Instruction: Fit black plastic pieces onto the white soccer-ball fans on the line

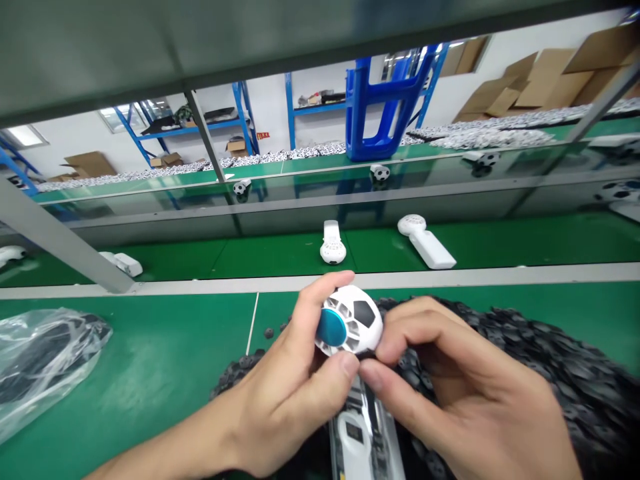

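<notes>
A white handheld fan with a football-patterned round head (357,317) and a blue centre cap is held upright in front of me. My left hand (295,387) wraps its fingers and thumb round the head from the left. My right hand (450,393) pinches the head's lower right edge with thumb and fingers, closed on it. The fan's white handle (363,433) runs down between my wrists. Under both hands lies a heap of small black pieces (550,360).
Two white fans (333,243) (425,241) lie on the green conveyor belt beyond the grey rail. A clear plastic bag (45,360) holding dark parts sits at the left. A blue stool (385,107), shelving and cardboard boxes stand behind.
</notes>
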Available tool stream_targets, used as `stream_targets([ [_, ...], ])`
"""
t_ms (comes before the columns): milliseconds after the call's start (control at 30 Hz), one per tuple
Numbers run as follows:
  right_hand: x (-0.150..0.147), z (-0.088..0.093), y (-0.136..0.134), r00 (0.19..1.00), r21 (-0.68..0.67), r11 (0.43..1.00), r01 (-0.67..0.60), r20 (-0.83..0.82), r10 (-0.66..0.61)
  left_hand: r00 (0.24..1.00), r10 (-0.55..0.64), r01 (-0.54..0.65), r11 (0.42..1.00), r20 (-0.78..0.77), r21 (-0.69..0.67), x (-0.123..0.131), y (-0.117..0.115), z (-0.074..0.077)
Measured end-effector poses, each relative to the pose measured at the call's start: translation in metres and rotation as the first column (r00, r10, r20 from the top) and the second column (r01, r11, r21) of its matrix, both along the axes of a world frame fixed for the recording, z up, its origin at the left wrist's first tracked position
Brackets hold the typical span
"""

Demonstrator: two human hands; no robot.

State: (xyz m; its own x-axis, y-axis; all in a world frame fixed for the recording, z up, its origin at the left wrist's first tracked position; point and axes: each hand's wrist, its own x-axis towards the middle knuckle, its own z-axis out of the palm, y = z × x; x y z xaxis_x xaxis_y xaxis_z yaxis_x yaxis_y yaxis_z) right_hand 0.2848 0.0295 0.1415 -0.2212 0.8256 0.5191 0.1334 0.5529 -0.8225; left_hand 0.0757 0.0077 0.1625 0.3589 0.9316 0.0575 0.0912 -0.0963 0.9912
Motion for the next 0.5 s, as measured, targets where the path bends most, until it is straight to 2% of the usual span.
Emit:
stream_targets([
  [100,0.002,-0.002,0.006,0.992,-0.178,0.981,-0.081,-0.111,0.062,0.999,-0.028,0.027,0.999,0.025,0.039,0.001,0.003,-0.002],
  [200,0.005,0.0,0.011,0.965,-0.389,0.885,-0.257,-0.158,0.211,0.999,-0.048,0.045,0.993,0.023,0.11,0.001,0.006,-0.002],
  [267,0.006,0.003,0.013,0.953,-0.474,0.827,-0.302,-0.147,0.264,0.997,-0.072,0.071,0.991,0.007,0.117,0.0,0.007,0.0],
  [300,0.007,0.004,0.014,0.954,-0.492,0.817,-0.3,-0.137,0.267,0.996,-0.088,0.087,0.991,0.007,0.099,0.0,0.007,0.001],
  [400,0.011,-0.002,0.014,0.955,-0.46,0.838,-0.292,-0.089,0.284,0.99,-0.143,0.143,0.988,-0.009,0.061,-0.003,0.007,0.006],
  [500,0.014,-0.022,0.014,0.975,-0.334,0.921,-0.201,0.024,0.222,0.984,-0.136,0.145,0.986,-0.11,0.08,-0.005,0.006,0.013],
])
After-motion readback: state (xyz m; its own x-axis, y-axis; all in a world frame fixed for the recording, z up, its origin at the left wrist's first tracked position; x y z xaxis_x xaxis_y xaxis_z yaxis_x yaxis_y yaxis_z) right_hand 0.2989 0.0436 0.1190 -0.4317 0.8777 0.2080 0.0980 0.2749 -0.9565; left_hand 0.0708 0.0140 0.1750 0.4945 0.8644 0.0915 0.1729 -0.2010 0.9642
